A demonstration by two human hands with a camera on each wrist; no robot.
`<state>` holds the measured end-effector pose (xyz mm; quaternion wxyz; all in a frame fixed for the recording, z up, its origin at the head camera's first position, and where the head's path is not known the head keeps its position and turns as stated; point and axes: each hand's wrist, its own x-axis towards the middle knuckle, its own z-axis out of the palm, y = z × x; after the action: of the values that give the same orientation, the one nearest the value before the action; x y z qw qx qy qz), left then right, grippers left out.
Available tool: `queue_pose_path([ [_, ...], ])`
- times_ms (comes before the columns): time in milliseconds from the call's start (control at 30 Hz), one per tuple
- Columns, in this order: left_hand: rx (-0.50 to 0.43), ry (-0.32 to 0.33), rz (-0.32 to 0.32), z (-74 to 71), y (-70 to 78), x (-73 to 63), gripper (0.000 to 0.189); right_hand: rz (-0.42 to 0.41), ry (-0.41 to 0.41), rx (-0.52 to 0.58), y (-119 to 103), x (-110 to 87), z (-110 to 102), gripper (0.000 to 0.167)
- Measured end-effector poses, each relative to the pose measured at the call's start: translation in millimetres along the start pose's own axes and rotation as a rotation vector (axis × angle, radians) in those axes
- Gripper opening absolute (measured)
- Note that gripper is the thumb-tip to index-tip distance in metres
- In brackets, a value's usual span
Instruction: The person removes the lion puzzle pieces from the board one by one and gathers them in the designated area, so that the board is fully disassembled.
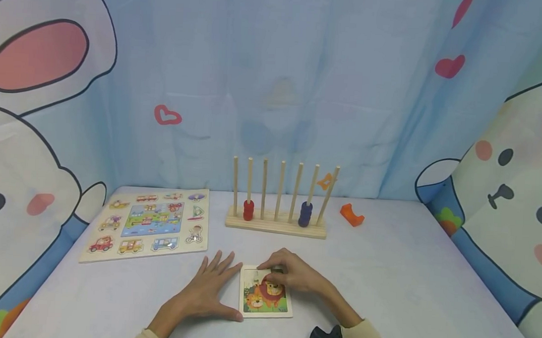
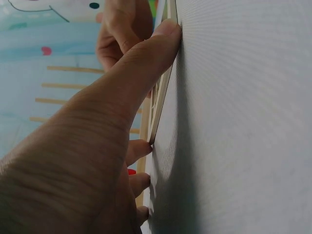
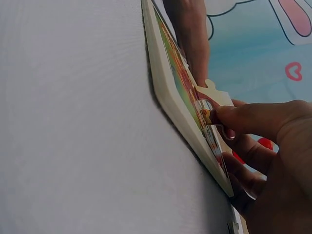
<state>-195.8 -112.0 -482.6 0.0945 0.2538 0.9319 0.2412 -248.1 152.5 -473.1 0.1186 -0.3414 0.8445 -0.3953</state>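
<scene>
Tray [image 1: 269, 315] held lion puzzle [image 1: 270, 296], right hand [image 1: 295, 273] pinched a piece [image 3: 219, 97] over it, left hand [image 1: 209, 287] splayed against its edge

The head view is the brightest of the 3: even, diffuse light covers the white table [image 1: 411, 276] and blue curtain [image 1: 203, 60], with faint shadows by the left hand [image 1: 207, 291] and right hand [image 1: 295, 273] at lower centre. The 2 wrist views are dimmer and greyer. A soft-edged dark shadow runs down the left wrist view's middle, and its upper-left background looks slightly soft.
</scene>
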Motion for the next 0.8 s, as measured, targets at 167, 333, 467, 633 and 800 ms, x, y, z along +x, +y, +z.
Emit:
queue_pose_path([
  [167, 0.001, -0.001, -0.006, -0.3, 1.1, -1.2, 0.108, 0.008, 0.020, 0.014, -1, -0.6, 1, 0.023],
  [333, 0.000, 0.004, -0.007, -1.3, 2.2, -0.5, 0.108, 0.039, 0.041, 0.032, -1, -2.4, -1, 0.022],
  [467, -0.001, 0.004, -0.010, -1.8, 2.6, -0.8, 0.108, 0.051, 0.058, 0.054, 2, -1.5, -3, 0.023],
  [633, 0.000, 0.006, -0.004, -1.7, 2.7, -0.8, 0.107, 0.044, 0.097, 0.084, 4, -1.2, -10, 0.022],
  [800, -0.001, 0.007, -0.004, -0.8, 1.7, 0.1, 0.108, 0.070, 0.134, 0.133, 3, -5.1, -18, 0.021],
])
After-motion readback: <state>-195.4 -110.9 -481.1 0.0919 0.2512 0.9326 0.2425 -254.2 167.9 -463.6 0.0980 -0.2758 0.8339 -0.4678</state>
